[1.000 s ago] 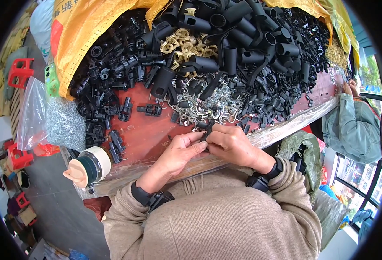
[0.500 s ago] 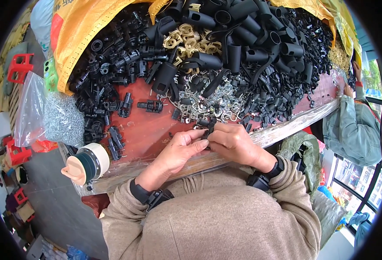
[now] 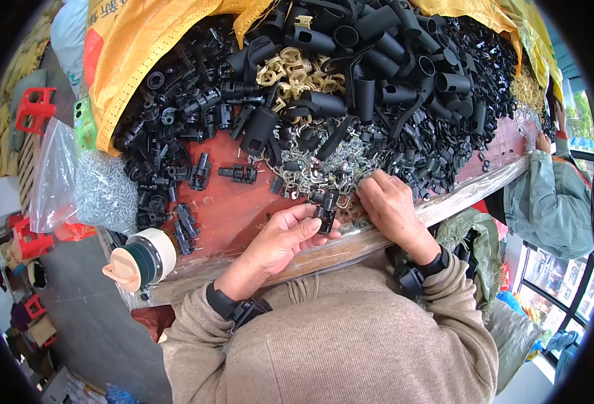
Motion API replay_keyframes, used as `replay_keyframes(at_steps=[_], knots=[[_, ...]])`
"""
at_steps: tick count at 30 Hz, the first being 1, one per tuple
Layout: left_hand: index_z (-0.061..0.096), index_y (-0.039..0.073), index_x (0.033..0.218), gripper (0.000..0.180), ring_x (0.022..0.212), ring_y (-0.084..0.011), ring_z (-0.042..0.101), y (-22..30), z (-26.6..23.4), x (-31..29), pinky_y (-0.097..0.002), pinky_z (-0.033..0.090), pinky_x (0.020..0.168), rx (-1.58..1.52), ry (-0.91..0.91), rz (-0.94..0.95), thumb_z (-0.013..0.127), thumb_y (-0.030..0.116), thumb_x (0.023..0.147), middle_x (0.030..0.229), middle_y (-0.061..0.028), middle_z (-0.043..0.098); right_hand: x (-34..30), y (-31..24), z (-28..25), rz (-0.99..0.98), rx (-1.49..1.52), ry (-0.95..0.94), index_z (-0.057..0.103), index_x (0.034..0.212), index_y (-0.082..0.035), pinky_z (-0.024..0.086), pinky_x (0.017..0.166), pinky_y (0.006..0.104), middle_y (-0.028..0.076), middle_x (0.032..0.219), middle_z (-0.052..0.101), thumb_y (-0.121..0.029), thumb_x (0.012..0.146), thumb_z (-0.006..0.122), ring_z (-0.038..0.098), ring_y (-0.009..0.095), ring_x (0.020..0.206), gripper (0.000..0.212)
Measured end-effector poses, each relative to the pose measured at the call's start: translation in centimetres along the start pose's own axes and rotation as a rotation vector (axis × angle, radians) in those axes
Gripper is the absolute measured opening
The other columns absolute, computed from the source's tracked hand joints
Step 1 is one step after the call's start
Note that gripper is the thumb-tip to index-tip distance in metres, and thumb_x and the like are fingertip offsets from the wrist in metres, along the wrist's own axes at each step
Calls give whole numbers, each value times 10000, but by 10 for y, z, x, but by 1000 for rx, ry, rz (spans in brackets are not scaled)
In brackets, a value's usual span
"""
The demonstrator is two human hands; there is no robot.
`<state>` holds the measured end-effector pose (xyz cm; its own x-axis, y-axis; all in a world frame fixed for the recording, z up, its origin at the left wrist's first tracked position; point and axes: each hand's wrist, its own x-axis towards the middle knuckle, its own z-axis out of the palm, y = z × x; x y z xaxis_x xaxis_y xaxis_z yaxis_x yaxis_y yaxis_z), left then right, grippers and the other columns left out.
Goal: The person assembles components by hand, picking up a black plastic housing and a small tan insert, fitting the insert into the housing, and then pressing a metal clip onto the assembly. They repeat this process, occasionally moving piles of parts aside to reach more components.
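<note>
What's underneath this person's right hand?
The wooden table edge passes under the right hand. Silvery metal clips show to its left, small black pieces beyond. Whatever lies directly beneath its palm and curled fingers is covered.

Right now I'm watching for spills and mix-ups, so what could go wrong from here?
The black part in the left hand sits near the front edge of the table; if the grip slips, it might fall off.
The right hand is at the metal clips, which mingle with small black pieces, so a wrong piece could be picked.
The mug stands near the table's corner and might get knocked over.
</note>
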<state>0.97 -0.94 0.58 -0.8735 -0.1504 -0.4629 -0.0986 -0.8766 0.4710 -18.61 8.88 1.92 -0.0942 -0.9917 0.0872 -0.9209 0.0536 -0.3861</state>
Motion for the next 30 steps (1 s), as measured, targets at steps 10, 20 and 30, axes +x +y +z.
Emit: replay_keyframes(at_steps=[10,20,30], knots=[[493,24,1091,302,918,-181,568,-5,-6,0,-264,482,763,-90,24,31,564,120,814,1033,-72,561,-2,-23,-8,-281,603,25,580,913,-12,426,522,303,93,770,522,-10,685,637,531,226,635,235],[517,23,1051,283,889,-156,567,-10,-5,2,-294,488,775,-58,51,62,592,69,782,1016,-61,566,-7,-26,-8,-245,648,-142,543,1014,-13,424,528,317,84,717,522,-108,716,642,532,241,592,328],[520,1,1061,297,854,-105,546,-8,-2,1,-248,470,744,6,60,52,600,53,780,972,-36,569,-7,-22,0,-172,759,-326,450,1104,-21,432,541,341,93,725,546,-123,717,635,549,253,608,441]])
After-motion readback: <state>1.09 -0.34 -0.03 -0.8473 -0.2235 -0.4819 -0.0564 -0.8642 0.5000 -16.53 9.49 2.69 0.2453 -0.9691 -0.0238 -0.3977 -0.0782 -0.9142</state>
